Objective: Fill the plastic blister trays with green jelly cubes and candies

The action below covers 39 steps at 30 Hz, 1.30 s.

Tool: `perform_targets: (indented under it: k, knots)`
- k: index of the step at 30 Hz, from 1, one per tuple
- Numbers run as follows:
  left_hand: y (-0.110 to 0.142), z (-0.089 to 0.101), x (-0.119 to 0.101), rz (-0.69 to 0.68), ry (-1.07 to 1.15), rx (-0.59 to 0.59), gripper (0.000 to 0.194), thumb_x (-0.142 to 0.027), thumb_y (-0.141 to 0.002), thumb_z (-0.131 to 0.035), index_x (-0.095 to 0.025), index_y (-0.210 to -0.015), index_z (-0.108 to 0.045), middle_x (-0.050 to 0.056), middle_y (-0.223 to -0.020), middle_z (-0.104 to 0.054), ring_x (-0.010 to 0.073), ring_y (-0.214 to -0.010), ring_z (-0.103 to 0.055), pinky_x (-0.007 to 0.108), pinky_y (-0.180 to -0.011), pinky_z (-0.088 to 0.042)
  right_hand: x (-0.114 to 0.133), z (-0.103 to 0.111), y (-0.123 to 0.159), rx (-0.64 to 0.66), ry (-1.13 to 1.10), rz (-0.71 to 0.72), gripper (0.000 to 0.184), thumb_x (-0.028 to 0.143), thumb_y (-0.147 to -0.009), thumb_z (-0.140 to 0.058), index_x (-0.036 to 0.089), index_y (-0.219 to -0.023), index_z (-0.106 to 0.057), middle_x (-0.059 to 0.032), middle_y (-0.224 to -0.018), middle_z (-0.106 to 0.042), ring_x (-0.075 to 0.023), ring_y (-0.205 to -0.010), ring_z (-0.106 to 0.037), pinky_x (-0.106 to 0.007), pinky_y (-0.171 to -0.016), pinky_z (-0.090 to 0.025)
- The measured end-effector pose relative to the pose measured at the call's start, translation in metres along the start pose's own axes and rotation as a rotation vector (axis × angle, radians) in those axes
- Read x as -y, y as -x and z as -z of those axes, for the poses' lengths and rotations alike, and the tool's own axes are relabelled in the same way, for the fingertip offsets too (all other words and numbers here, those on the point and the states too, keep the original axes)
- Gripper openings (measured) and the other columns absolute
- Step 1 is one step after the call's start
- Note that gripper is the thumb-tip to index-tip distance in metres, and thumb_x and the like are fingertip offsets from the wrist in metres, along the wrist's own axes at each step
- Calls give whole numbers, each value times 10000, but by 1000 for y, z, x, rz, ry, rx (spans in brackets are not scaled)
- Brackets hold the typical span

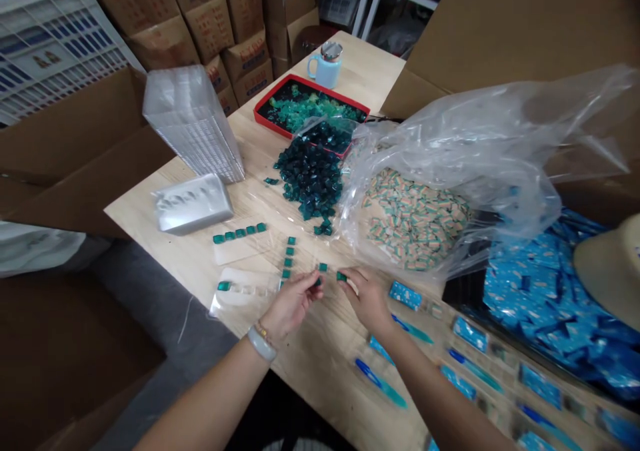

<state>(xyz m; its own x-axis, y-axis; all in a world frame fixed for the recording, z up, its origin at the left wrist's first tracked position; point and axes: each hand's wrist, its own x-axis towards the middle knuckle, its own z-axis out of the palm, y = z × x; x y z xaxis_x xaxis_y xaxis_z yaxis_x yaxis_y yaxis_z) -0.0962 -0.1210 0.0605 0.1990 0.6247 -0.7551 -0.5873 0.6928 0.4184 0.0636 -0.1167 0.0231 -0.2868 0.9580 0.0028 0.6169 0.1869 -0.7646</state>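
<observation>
Near side of the dark-green heap (313, 171): my left hand (295, 301) and right hand (369, 298) each pinch a green cube (341, 276). Left of the heap, five cubes (240, 232) stand lined up; a clear tray (245, 302) shows one. The heap, I judge, remains.

A small, glossy green block (341, 276) is pinched at the tips of the right fingers (353, 276). A darker block (318, 282), mostly hidden, sits in the left fingers (306, 282). Just beyond that lies a third block (323, 267), square-looking and green, on the tabletop (325, 354).
</observation>
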Motion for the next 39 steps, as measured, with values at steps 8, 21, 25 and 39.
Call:
perform_targets:
  k: [8,21,25,39]
  knots:
    - [1,7,-3,-77,-9,-87,185,-197,-535,-747,-90,-637,-636,10,-620,-595,71,-580,-530,200,-595,-437,-39,-34,-19,69,287,176,224,205,-829,-434,169,-972,-602,-81,-901,-610,-210,-859,-495,-360,-774,-409]
    - [-23,-2,12,-217,-190,-109,322,-400,-561,-699,-108,-592,-569,-21,-548,-515,86,-542,-488,226,-543,-409,-40,-23,-13,45,191,109,183,175,-812,-424,137,-881,-589,-96,-819,-585,-211,-804,-499,-366,-732,-441]
    - [-24,1,23,-229,-359,-105,325,-430,-596,-663,-115,-612,-585,-7,-558,-540,101,-554,-498,231,-559,-404,-18,-9,4,-12,92,59,277,208,-814,-431,164,-1070,-527,-124,-1014,-566,-232,-963,-491,-418,-830,-409]
    - [-58,-19,9,-755,-1782,102,168,-184,-750,-516,-204,-883,-616,73,-945,-554,222,-952,-434,364,-841,-310,-44,9,-1,73,258,55,191,193,-817,-451,162,-893,-623,-87,-854,-597,-209,-836,-499,-344,-760,-420]
